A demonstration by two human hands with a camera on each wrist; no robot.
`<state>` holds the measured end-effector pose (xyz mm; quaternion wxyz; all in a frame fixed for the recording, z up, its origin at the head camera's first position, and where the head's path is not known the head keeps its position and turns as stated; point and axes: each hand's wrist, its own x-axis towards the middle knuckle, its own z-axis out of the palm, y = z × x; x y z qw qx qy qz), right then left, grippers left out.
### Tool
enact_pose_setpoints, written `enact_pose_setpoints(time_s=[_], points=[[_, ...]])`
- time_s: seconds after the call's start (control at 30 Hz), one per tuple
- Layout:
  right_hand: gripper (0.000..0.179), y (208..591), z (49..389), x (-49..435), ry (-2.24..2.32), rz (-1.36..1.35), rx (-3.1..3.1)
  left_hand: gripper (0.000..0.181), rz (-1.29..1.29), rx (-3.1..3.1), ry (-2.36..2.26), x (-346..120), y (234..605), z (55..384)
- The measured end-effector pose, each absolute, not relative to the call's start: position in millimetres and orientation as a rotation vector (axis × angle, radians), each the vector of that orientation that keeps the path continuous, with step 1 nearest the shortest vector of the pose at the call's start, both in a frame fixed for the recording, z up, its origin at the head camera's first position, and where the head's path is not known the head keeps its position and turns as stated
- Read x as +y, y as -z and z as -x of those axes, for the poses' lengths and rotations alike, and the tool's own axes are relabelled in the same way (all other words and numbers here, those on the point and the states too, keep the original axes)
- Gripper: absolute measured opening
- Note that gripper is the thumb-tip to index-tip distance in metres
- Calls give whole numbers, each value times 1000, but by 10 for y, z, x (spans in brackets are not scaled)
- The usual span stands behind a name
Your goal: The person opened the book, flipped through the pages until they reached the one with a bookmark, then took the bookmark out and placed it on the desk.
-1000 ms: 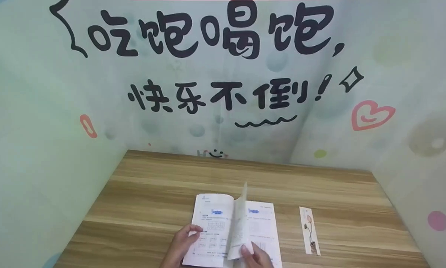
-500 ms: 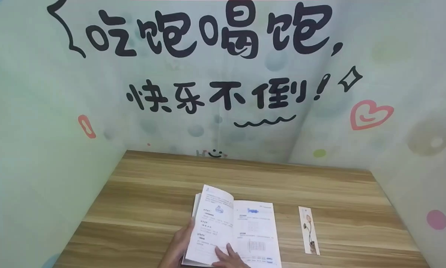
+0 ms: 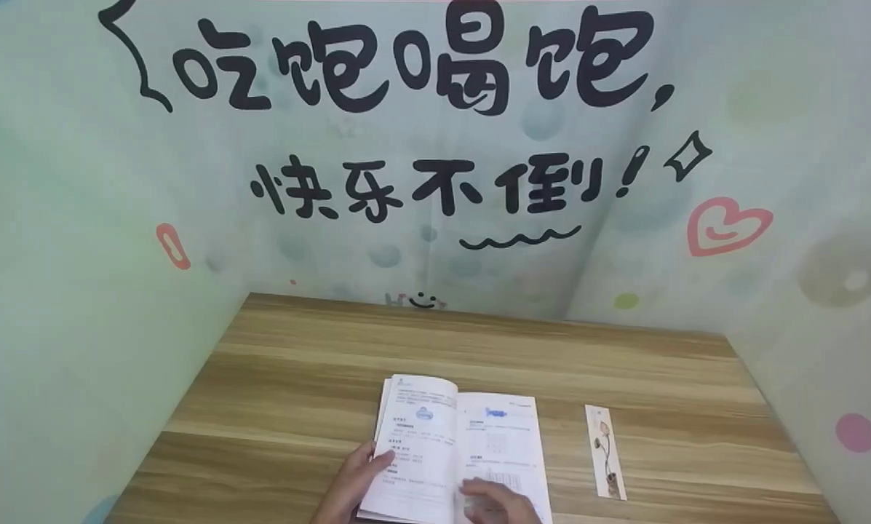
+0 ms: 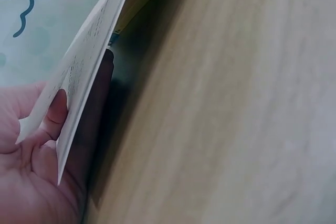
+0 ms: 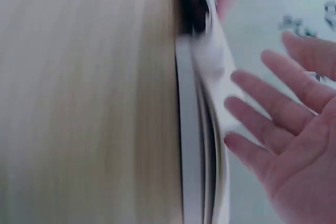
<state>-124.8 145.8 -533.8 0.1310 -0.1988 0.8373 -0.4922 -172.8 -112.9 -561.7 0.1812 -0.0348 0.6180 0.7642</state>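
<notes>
An open book (image 3: 420,437) with printed pages lies on the wooden table, its left pages slightly raised. My left hand (image 3: 351,477) grips the left edge, thumb on top of the page. In the left wrist view, fingers (image 4: 56,111) of that hand show between the leaves, with others behind them. Over the lower part of the right-hand page, my right hand (image 3: 504,502) hovers or lightly touches; I cannot tell which. The right wrist view shows the right hand (image 5: 294,124) with spread, fairly straight fingers beside the book's page edges (image 5: 202,145), holding nothing.
A narrow bookmark (image 3: 605,451) with a flower drawing lies on the wooden table (image 3: 297,364) to the right of the book. Printed fabric walls (image 3: 420,262) with large dark characters enclose the table at the back and sides.
A leaf that stood upright under my right hand has turned over to the left. My left thumb now lies on it, and my right hand has moved back over the right page.
</notes>
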Motion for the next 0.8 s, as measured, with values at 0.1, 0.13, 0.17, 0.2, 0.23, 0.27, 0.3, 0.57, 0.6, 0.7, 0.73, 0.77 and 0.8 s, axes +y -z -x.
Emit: enact_pose_setpoints(time_s=[0.1, 0.13, 0.17, 0.2, 0.23, 0.27, 0.3, 0.57, 0.6, 0.7, 0.73, 0.77, 0.8], points=[[37, 5363, 1326, 1705, 1451, 527, 2455, 50, 101, 1734, -2158, -1127, 5612, 1725], [37, 5392, 1341, 1786, 1462, 526, 2462, 50, 100, 1737, -2156, -1126, 5609, 1724], [37, 5418, 1356, 1864, 1460, 518, 2472, 50, 101, 1742, -2154, -1126, 5608, 1724], [38, 5440, 1368, 1937, 1453, 511, 2482, 50, 96, 1758, -2150, -1126, 5607, 1725], [39, 5463, 1380, 2007, 1443, 512, 2503, 51, 95, 1764, -2148, -1127, 5606, 1726], [41, 5484, 1389, 2074, 1442, 502, 2504, 51, 90, 1769, -2146, -1128, 5604, 1728], [42, 5499, 1397, 2134, 1428, 494, 2511, 52, 86, 1767, -2148, -1129, 5604, 1730], [59, 5556, 1425, 2408, 1343, 446, 2460, 51, 108, 1717, -2152, -1133, 5598, 1739], [61, 5562, 1422, 2412, 1338, 459, 2462, 52, 109, 1717, -2151, -1136, 5599, 1737], [65, 5579, 1409, 2408, 1349, 466, 2457, 51, 110, 1732, -2149, -1135, 5605, 1730], [65, 5583, 1403, 2406, 1351, 461, 2456, 51, 109, 1741, -2147, -1134, 5601, 1727], [65, 5587, 1398, 2403, 1352, 456, 2455, 51, 108, 1752, -2145, -1132, 5600, 1724], [65, 5589, 1394, 2399, 1354, 446, 2454, 51, 105, 1766, -2142, -1129, 5601, 1722]])
